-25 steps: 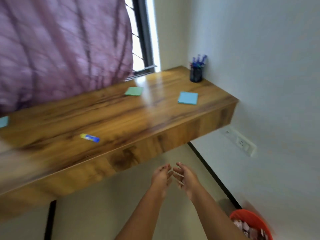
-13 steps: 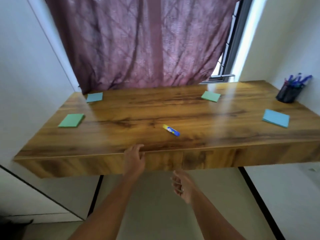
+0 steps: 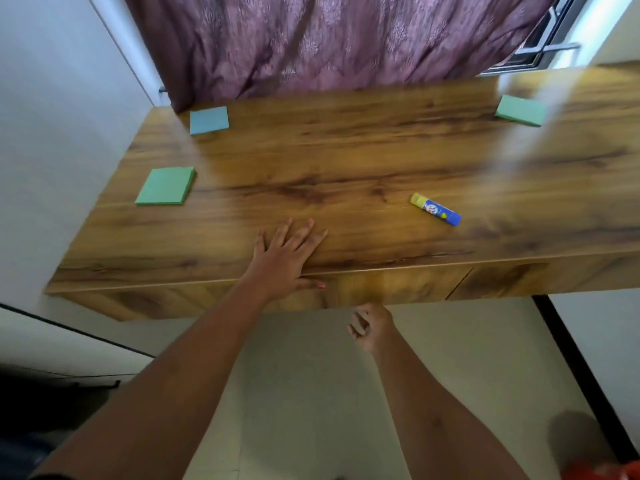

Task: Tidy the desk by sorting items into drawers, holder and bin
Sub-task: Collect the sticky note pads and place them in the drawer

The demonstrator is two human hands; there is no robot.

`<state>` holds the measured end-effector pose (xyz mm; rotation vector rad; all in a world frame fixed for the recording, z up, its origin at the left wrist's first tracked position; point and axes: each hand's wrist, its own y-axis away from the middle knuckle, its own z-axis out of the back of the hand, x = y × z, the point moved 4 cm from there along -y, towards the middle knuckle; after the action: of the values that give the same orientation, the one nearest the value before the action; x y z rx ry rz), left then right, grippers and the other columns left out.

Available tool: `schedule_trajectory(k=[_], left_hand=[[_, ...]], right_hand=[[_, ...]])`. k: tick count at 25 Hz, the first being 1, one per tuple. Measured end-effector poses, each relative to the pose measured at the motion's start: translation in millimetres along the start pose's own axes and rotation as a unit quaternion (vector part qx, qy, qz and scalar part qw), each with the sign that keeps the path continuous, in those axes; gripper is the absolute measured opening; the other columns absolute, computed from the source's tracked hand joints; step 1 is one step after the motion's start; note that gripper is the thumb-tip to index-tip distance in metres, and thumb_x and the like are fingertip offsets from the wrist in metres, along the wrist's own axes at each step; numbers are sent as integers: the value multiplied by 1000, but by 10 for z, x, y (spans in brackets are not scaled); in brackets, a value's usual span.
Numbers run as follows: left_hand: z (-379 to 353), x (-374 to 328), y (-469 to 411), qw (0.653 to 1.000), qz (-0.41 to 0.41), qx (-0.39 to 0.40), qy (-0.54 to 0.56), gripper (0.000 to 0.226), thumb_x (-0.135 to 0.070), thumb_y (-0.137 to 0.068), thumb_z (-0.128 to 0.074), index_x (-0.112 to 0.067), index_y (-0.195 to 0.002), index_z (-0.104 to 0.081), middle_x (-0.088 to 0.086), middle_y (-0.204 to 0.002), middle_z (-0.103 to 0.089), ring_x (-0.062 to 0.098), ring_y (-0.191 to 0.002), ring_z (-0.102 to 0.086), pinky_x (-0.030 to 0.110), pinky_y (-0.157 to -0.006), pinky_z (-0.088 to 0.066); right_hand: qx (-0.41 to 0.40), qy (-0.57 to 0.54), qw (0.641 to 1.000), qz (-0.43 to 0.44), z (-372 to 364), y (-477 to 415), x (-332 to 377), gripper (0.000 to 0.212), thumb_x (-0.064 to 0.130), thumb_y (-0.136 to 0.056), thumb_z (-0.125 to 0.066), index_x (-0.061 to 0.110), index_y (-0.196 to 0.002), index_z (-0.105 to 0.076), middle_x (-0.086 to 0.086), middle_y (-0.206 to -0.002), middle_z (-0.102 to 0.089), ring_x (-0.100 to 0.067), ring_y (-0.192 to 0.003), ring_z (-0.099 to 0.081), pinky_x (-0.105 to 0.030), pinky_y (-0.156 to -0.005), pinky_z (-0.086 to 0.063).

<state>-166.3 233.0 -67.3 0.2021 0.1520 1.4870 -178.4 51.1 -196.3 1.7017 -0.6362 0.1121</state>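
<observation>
The person's left hand (image 3: 287, 258) is lying flat on the desk (image 3: 346, 161) right at its front edge. Fingers are straight and spread, the thumb is dropped over the edge onto the drawer front (image 3: 381, 284), and it's not holding anything. The right hand (image 3: 372, 325) hangs just below that drawer front, a bit to the right of the left one. Its fingers are loosely curled with nothing in them, and it's hard to say if it touches the wood.

The glue stick (image 3: 435, 208) lies on its side on the desk, ahead of the right hand and off to the right of the left hand's fingertips, clear of both. A green sticky pad (image 3: 165, 186) sits ahead and to the left of the left hand. A blue sticky pad (image 3: 209, 120) is further back beyond it, by the curtain (image 3: 329, 39). Another green pad (image 3: 519, 110) sits way off to the right at the back.
</observation>
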Motion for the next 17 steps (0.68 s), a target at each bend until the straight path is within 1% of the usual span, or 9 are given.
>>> schedule_trajectory(k=[1, 3, 4, 5, 7, 9, 13, 15, 17], left_hand=[[-14, 11, -8, 1000, -2, 7, 3, 100, -82, -71, -38, -44, -144, 18, -11, -158, 16, 28, -146, 14, 67, -109, -2], [-3, 26, -22, 999, -4, 29, 17, 101, -82, -71, -40, -46, -143, 21, -11, -158, 19, 29, -145, 17, 67, -108, 1], [14, 30, -32, 999, -4, 40, 23, 101, -81, -71, -41, -47, -142, 21, -11, -157, 20, 29, -145, 18, 67, -108, 2], [31, 29, -38, 998, -2, 51, 29, 101, -80, -71, -42, -47, -142, 21, -11, -157, 22, 29, -144, 20, 67, -109, 3], [36, 13, -37, 997, 1, 65, 36, 100, -78, -72, -45, -48, -142, 21, -11, -156, 23, 28, -144, 21, 66, -109, 5], [37, 9, -37, 997, 1, 65, 38, 100, -78, -72, -46, -48, -142, 20, -12, -156, 24, 27, -144, 21, 66, -109, 6], [51, 30, -50, 997, 9, 70, 41, 99, -78, -72, -44, -49, -142, 18, -11, -156, 23, 27, -144, 21, 65, -109, 5], [50, 22, -42, 996, 13, 74, 46, 97, -78, -72, -44, -50, -142, 18, -12, -156, 23, 26, -144, 21, 64, -110, 5], [54, 8, -32, 996, 14, 78, 49, 98, -77, -73, -46, -51, -142, 18, -11, -156, 24, 26, -144, 21, 64, -110, 5]], right_hand=[[-1, -41, 999, 3, -25, -24, 7, 17, -3, -88, -48, 12, -81, -50, -5, -80, -47, -16, -68, -46, -38, -69, -47], [-3, -159, 987, 19, -32, -27, 51, 25, -9, -83, -46, 13, -93, -52, -4, -91, -50, -17, -80, -49, -43, -87, -47], [-1, -205, 978, 27, -27, -17, 79, 30, -11, -80, -44, 14, -95, -53, -4, -94, -51, -17, -85, -50, -45, -93, -45], [3, -234, 972, 34, -18, -14, 91, 32, -12, -79, -42, 15, -93, -53, -3, -94, -52, -17, -87, -51, -46, -96, -44], [16, -263, 964, 41, 23, -10, 63, 32, -13, -78, -40, 15, -86, -53, -4, -91, -53, -18, -87, -53, -45, -96, -43], [34, -275, 960, 41, 51, -15, 35, 33, -13, -78, -39, 15, -86, -53, -5, -92, -54, -20, -88, -54, -43, -92, -45], [44, -268, 961, 41, 124, 29, 22, 39, -10, -77, -40, 17, -101, -54, -5, -102, -53, -21, -99, -52, -39, -87, -45], [34, -259, 964, 41, 196, 54, -74, 41, -9, -78, -41, 17, -108, -52, -7, -107, -52, -23, -105, -51, -40, -86, -46], [14, -214, 976, 42, 301, 122, -186, 46, -7, -79, -43, 16, -119, -48, -8, -114, -50, -24, -109, -50, -43, -86, -46]])
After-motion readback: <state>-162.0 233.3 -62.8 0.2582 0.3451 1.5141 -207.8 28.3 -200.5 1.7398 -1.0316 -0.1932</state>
